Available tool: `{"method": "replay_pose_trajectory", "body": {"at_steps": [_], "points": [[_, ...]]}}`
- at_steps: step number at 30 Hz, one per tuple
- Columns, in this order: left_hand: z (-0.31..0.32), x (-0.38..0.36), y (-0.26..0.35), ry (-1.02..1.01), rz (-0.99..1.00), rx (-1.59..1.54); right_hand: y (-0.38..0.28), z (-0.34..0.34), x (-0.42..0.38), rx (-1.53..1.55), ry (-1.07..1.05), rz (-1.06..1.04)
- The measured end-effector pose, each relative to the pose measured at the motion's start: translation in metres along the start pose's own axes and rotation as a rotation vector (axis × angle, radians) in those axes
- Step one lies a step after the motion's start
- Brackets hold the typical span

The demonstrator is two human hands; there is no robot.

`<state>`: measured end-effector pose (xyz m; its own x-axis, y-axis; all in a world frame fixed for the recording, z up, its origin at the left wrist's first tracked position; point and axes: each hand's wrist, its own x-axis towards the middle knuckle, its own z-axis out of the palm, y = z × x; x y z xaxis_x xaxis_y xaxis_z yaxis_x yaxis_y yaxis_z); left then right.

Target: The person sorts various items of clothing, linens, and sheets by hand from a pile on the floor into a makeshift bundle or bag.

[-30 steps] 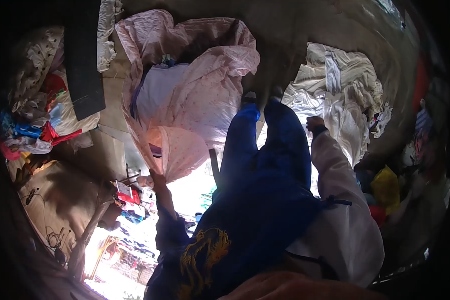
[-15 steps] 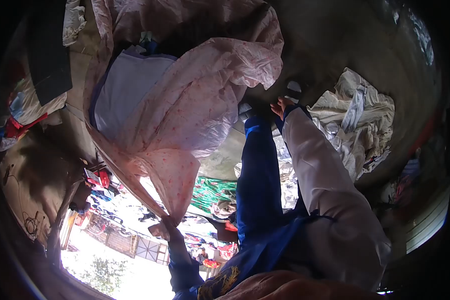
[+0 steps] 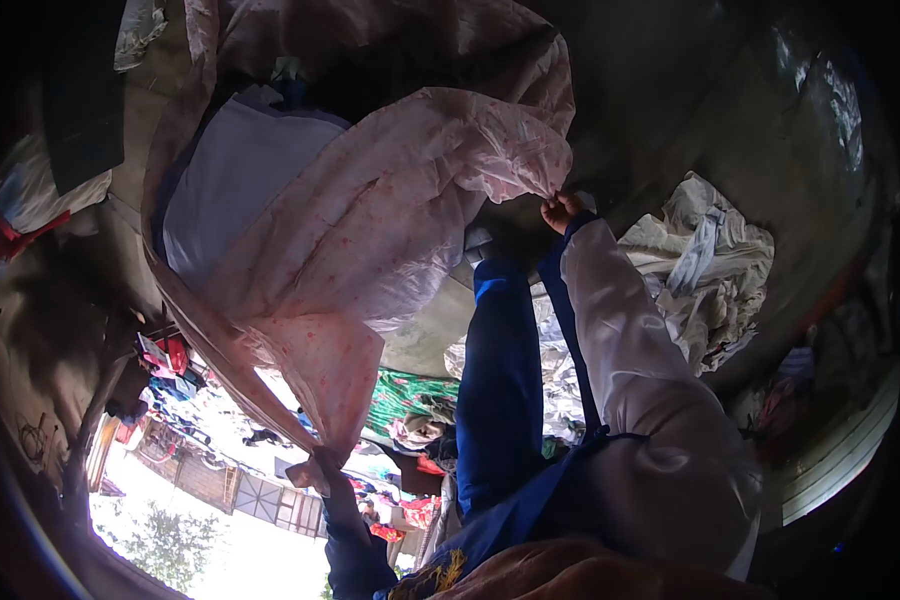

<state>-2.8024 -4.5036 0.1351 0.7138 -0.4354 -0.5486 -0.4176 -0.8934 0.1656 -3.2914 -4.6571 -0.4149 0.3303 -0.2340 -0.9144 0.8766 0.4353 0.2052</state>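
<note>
A big, thin, pale pink sheet with red spots fills the upper left of the head view, spread and partly lifted. My left hand, low on the left, is closed round its gathered lower edge, pulling the cloth into taut folds. At the sheet's right corner, my right hand pinches the edge between closed fingers. Within the folds shows a white cloth with dark bluish edging; part of it is hidden by the sheet. My blue-clad leg extends between the two arms.
Crumpled cream cloth lies on the floor to the right. A green patterned cloth and many mixed garments lie lower left, near a bright opening. A dark flat panel stands at upper left.
My right hand had its fingers apart, just off the sheet; now they are closed on its corner. My left hand keeps its hold. The whole view has shifted slightly.
</note>
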Motion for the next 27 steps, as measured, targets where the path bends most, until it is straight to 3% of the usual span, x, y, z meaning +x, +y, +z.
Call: {"method": "replay_pose_trajectory", "body": {"at_steps": [1, 2, 5, 6, 7, 9, 13, 17, 19, 20, 21, 22, 23, 24, 25, 26, 27], "points": [[0.000, -0.001, 0.000, 0.075, -0.154, 0.070, -0.009, 0.021, -0.034, -0.082, 0.201, 0.009], [-0.005, -0.003, 0.009, -0.044, -0.035, -0.125, -0.021, 0.023, -0.058, -0.154, 0.337, -0.010], [-0.020, 0.036, -0.138, 0.218, -0.049, -0.138, -0.075, -0.011, -0.138, -0.236, 0.682, -0.313], [-0.027, 0.039, -0.129, 0.234, -0.039, -0.215, -0.155, -0.118, -0.145, -0.426, 0.107, -0.195], [-0.039, 0.036, -0.104, 0.221, -0.014, -0.314, -0.175, -0.092, -0.209, -0.358, 0.451, -0.387], [-0.062, 0.026, -0.071, 0.191, 0.030, -0.478, -0.216, -0.038, -0.308, -0.417, 0.688, -0.647], [-0.112, 0.010, -0.033, 0.187, 0.172, -0.688, -0.284, 0.076, -0.463, -0.744, 0.847, -1.073], [-0.165, 0.003, 0.005, 0.204, 0.402, -0.854, -0.268, 0.192, -0.514, -1.295, 0.940, -1.508], [-0.177, 0.002, 0.038, 0.305, 0.390, -0.932, -0.222, 0.242, -0.479, -1.604, 0.801, -1.698], [-0.180, 0.001, 0.058, 0.369, 0.351, -0.975, -0.192, 0.265, -0.439, -1.716, 0.622, -1.755], [-0.183, 0.011, 0.057, 0.270, 0.400, -0.958, -0.177, 0.272, -0.381, -1.667, 0.205, -1.689], [-0.182, 0.024, 0.049, 0.171, 0.442, -0.936, -0.081, 0.324, -0.387, -1.472, 0.132, -1.834], [-0.175, 0.038, 0.045, 0.081, 0.429, -1.038, 0.006, 0.375, -0.423, -1.683, 0.084, -1.728], [-0.181, 0.038, 0.058, -0.003, 0.417, -1.142, 0.097, 0.426, -0.471, -1.585, -0.246, -1.583], [-0.185, 0.030, 0.066, 0.032, 0.427, -1.128, 0.142, 0.449, -0.476, -1.697, -0.401, -1.442], [-0.200, 0.008, 0.093, 0.081, 0.440, -1.117, 0.219, 0.486, -0.546, -1.775, -0.383, -1.360], [-0.204, 0.003, 0.096, 0.099, 0.507, -1.009, 0.231, 0.487, -0.507, -1.652, -0.717, -1.266]]}}
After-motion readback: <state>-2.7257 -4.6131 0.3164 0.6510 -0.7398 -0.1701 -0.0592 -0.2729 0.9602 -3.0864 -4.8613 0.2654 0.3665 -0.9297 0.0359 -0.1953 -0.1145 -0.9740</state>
